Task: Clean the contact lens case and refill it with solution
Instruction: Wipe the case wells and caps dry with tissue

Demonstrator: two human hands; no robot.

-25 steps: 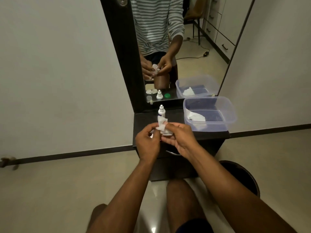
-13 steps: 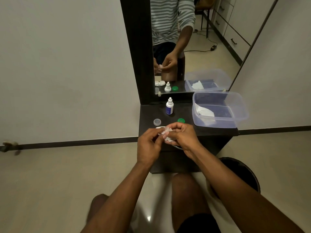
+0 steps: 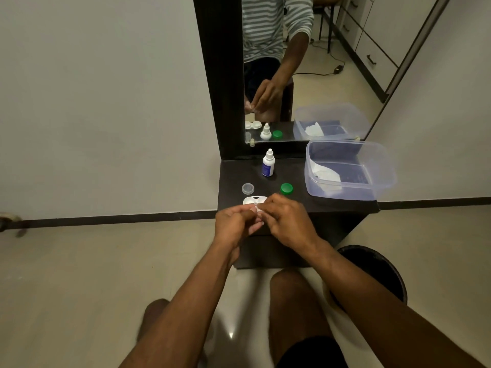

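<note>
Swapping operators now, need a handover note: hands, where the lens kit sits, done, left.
Left hand and right hand meet over the dresser's front edge, pinching a small white tissue.
Lens case lies open on the dresser top, just beyond the fingers.
Clear cap and green cap lie off, behind it.
Solution bottle stands upright, capped, near the mirror.
Done: caps off.
Left: finish wiping, refill, recap.

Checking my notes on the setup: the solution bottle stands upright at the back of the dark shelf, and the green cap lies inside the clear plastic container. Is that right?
Not quite. The head view shows the solution bottle upright at the back of the dark shelf, but the green cap lies on the shelf itself, left of the clear plastic container, not inside it.
</note>
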